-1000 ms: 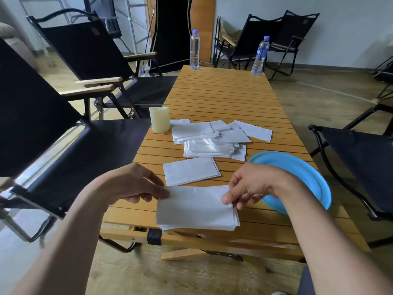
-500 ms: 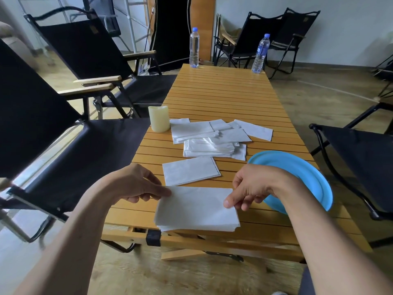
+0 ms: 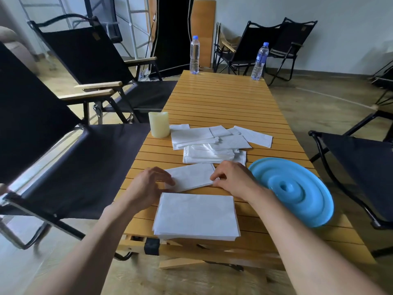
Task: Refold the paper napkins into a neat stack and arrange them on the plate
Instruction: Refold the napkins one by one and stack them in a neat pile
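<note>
Black folding chair left of the slatted wooden table. Cream candle at the table's left edge, mid-depth.

Left hand near-left of centre, fingers curled, fingertips on the left end of a single folded napkin; whether thumb and fingers actually pinch the edge, cannot tell.

Neat stack of folded napkins lies flat at the near edge of the table, between the forearms, neither hand touching it. Single napkin lies just beyond the stack, slightly skewed.

Loose pile of napkins further out, overlapping and unaligned, right of the candle.

Right hand at the single napkin's right end, thumb and index fingertips closed on its corner.

Blue plate right of the hands, at the table's right edge, nothing on it.

Two water bottles at the far end, one on each corner.
</note>
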`<act>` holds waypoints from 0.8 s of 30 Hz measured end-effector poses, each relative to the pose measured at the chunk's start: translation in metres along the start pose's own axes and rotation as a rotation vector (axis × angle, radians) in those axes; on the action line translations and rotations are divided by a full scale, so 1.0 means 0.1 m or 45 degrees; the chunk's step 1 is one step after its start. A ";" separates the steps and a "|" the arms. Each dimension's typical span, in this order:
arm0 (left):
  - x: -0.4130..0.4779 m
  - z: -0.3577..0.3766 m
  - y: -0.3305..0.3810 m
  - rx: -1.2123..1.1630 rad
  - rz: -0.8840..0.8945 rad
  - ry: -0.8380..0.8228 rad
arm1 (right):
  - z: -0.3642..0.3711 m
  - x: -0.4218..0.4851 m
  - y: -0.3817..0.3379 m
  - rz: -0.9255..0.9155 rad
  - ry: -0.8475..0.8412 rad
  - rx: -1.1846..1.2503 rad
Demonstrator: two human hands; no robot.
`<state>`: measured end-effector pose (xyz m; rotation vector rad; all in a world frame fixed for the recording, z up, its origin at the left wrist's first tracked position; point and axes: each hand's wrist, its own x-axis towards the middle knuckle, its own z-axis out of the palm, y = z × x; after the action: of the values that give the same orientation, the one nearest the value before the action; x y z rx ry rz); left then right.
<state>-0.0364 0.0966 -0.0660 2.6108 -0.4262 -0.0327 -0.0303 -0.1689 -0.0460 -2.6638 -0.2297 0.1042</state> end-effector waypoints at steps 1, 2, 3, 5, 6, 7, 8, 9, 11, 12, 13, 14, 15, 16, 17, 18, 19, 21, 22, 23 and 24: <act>0.01 0.01 -0.02 0.002 0.006 0.015 | 0.01 0.01 0.01 -0.018 0.005 -0.013; 0.02 0.01 -0.04 -0.003 0.011 0.030 | 0.01 0.03 0.01 -0.029 0.013 -0.017; 0.03 0.02 -0.05 -0.005 0.019 0.037 | 0.01 0.04 0.01 -0.036 0.015 -0.019; 0.05 0.02 -0.06 -0.003 0.034 0.023 | 0.00 0.06 0.02 -0.046 0.007 -0.029; 0.06 0.02 -0.07 -0.006 0.036 0.009 | 0.00 0.07 0.03 -0.048 0.004 -0.031; 0.06 0.02 -0.07 -0.012 0.034 -0.007 | 0.00 0.07 0.04 -0.052 0.005 -0.032; 0.06 0.01 -0.07 -0.023 0.026 -0.024 | 0.01 0.08 0.05 -0.059 0.010 -0.030; 0.05 0.01 -0.06 -0.035 0.017 -0.035 | 0.01 0.08 0.06 -0.062 0.012 -0.024; 0.04 0.00 -0.06 -0.046 0.012 -0.037 | 0.01 0.09 0.08 -0.054 -0.006 0.009; 0.04 -0.01 -0.06 -0.046 0.019 -0.030 | 0.00 0.10 0.10 -0.049 -0.020 0.036; 0.04 -0.01 -0.06 -0.044 0.030 -0.019 | -0.01 0.11 0.12 -0.041 -0.029 0.064; 0.04 -0.01 -0.06 -0.046 0.041 -0.012 | -0.01 0.12 0.13 -0.034 -0.029 0.081; 0.04 -0.02 -0.07 -0.051 0.048 -0.008 | -0.01 0.13 0.14 -0.030 -0.023 0.085; 0.03 -0.02 -0.07 -0.058 0.052 -0.008 | 0.00 0.13 0.14 -0.029 -0.015 0.074; 0.03 -0.02 -0.08 -0.063 0.060 -0.010 | 0.00 0.12 0.14 -0.036 -0.010 0.053; 0.03 -0.01 -0.08 -0.063 0.071 -0.011 | 0.01 0.12 0.13 -0.048 -0.004 0.031; 0.03 -0.01 -0.09 -0.064 0.079 -0.007 | 0.03 0.12 0.12 -0.062 0.003 0.010; 0.04 0.00 -0.10 -0.074 0.086 0.009 | 0.04 0.11 0.11 -0.077 0.022 -0.018; 0.04 0.01 -0.11 -0.075 0.086 0.018 | 0.04 0.11 0.11 -0.078 0.029 -0.027; 0.05 0.01 -0.11 -0.073 0.084 0.024 | 0.04 0.12 0.10 -0.077 0.037 -0.032; 0.05 0.02 -0.10 -0.071 0.077 0.028 | 0.05 0.11 0.10 -0.073 0.045 -0.034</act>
<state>-0.0288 0.1030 -0.0723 2.5399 -0.4897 0.0046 -0.0181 -0.1739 -0.0553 -2.6803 -0.2982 0.0358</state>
